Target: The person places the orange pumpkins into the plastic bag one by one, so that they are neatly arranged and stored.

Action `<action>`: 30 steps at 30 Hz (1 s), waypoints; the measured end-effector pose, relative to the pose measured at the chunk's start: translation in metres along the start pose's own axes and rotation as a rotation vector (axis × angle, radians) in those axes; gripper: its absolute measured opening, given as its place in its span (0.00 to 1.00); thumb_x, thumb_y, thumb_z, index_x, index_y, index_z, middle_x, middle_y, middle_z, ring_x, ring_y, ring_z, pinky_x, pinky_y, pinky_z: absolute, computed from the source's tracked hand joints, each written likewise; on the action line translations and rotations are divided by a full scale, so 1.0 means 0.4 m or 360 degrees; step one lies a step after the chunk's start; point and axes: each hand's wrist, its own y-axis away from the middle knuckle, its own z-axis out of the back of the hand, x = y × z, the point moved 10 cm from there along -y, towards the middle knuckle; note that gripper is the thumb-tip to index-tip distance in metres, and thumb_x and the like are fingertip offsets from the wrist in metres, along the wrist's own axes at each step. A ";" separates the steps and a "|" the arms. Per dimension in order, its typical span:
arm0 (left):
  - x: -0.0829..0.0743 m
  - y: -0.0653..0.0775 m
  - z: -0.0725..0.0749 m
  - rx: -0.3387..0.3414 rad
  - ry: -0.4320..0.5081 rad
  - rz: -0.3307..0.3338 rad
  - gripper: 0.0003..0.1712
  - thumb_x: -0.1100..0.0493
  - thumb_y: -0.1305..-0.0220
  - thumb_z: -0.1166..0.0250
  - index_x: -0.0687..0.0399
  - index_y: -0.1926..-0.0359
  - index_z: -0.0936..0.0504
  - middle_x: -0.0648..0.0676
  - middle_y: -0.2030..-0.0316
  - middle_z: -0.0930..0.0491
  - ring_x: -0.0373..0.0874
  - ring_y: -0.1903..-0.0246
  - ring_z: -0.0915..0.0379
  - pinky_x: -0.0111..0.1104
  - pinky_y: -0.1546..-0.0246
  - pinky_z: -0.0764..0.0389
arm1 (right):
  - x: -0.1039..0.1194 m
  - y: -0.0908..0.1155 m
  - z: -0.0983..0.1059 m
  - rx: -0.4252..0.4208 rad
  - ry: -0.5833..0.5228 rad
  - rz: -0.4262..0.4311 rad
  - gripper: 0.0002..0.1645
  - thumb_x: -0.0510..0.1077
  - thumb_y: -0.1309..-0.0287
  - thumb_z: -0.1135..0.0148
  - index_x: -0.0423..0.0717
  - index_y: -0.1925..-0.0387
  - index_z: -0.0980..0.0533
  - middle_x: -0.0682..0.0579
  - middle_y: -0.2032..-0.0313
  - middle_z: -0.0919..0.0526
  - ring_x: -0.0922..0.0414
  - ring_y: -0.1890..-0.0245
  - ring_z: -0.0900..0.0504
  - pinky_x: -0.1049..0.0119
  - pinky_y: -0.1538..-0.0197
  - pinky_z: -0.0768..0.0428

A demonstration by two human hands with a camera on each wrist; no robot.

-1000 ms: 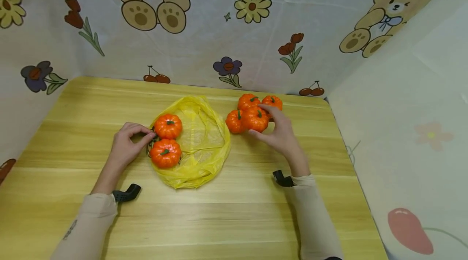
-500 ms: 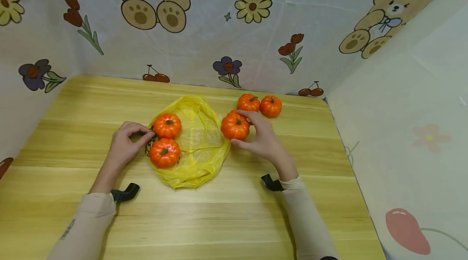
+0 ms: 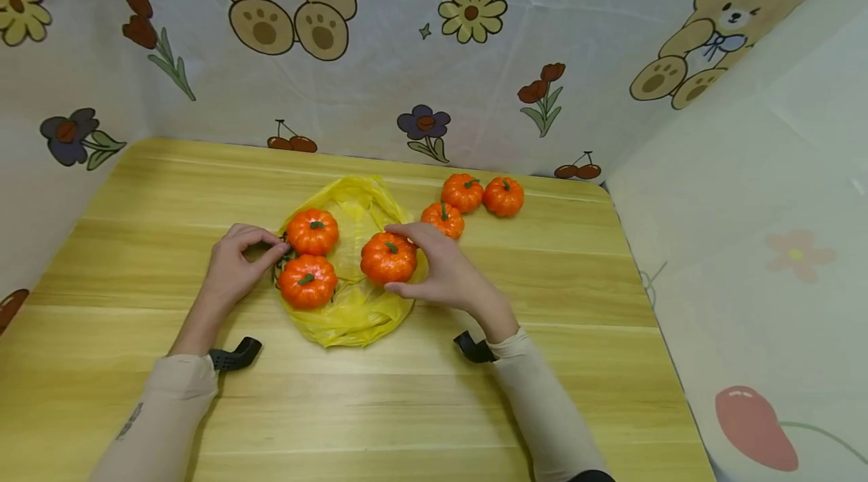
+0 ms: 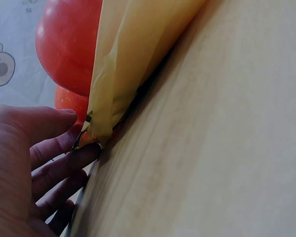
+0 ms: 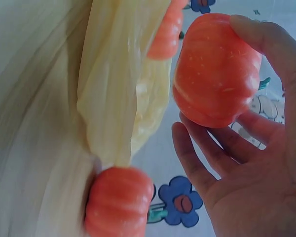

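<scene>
In the head view a yellow plastic bag (image 3: 366,324) lies spread on the wooden table, its mouth facing up. Two orange toy pumpkins (image 3: 312,232) sit at its left side. My left hand (image 3: 237,260) pinches the bag's left edge, where dark print shows; the left wrist view has the fingertips at that edge of the bag (image 4: 106,94). My right hand (image 3: 450,271) holds another pumpkin (image 3: 389,259) between thumb and fingers over the bag's right part. In the right wrist view this held pumpkin (image 5: 214,71) is raised beside the bag's rim (image 5: 111,98).
Three more pumpkins (image 3: 463,193) stand at the back, right of the bag; the nearest pumpkin (image 3: 444,219) is close to the bag's rim. A printed cloth (image 3: 380,53) hangs behind the wooden table (image 3: 339,414). Black camera mounts (image 3: 475,348) jut from both wrists.
My right hand has carried a pumpkin leftward from the back-right group to over the bag. Three pumpkins are left in that group. My left hand stays at the bag's edge.
</scene>
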 end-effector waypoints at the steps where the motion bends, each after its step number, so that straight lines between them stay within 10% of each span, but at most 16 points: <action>1: -0.001 0.000 0.000 0.0000 0.0001 0.0000 0.06 0.60 0.34 0.24 0.58 0.64 0.10 0.57 0.59 0.14 0.28 0.54 0.33 0.23 0.49 0.35 | 0.004 -0.002 -0.007 0.0014 0.0008 0.0000 0.49 0.57 0.46 0.19 0.49 0.27 0.30 0.54 0.35 0.22 0.56 0.34 0.24 0.55 0.28 0.26; 30: 0.006 -0.003 0.000 -0.0001 -0.0025 0.0008 0.06 0.59 0.34 0.24 0.58 0.64 0.11 0.57 0.59 0.14 0.28 0.54 0.33 0.24 0.49 0.35 | 0.057 -0.008 -0.132 0.0352 0.0076 0.0076 0.50 0.57 0.44 0.19 0.49 0.25 0.31 0.53 0.32 0.23 0.55 0.30 0.27 0.58 0.25 0.31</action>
